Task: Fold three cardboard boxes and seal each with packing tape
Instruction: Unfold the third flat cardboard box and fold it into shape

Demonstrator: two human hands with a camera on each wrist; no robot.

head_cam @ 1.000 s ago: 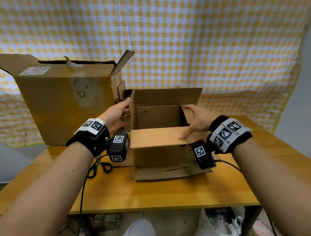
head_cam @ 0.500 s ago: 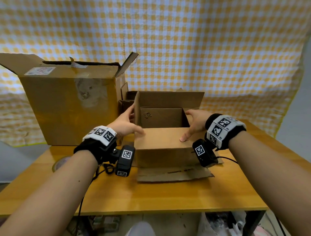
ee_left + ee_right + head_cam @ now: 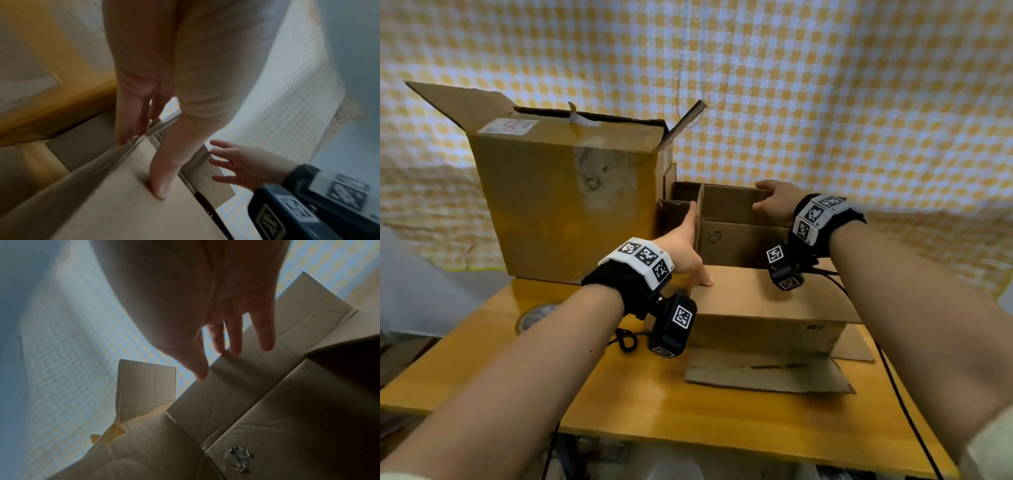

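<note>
Sitting near the middle of the wooden surface (image 3: 619, 404), the small cardboard box (image 3: 763, 329) has its near flap (image 3: 767, 294) folded flat over the opening, while its bottom flaps lie spread on the wood in front. The left hand (image 3: 685, 250) stands edge-on along the box's upright left flap (image 3: 700, 212), fingers straight against its outer face and the thumb (image 3: 162, 183) pressing down on the folded near flap; the left wrist view shows the fingertips on the flap's edge, not curled round it. The right hand (image 3: 774, 202) reaches to the far flap (image 3: 729, 202), which stands upright, with fingers extended and relaxed at its top edge; in the right wrist view the fingertips (image 3: 234, 347) just touch that edge without clasping it. A large open cardboard box (image 3: 565, 205) stands to the left, just beside the small one, with more cardboard wedged between them. A roll of tape (image 3: 534, 315) lies on the surface in front of the large box, left of the left wrist. A yellow checked cloth (image 3: 825, 102) hangs behind
</note>
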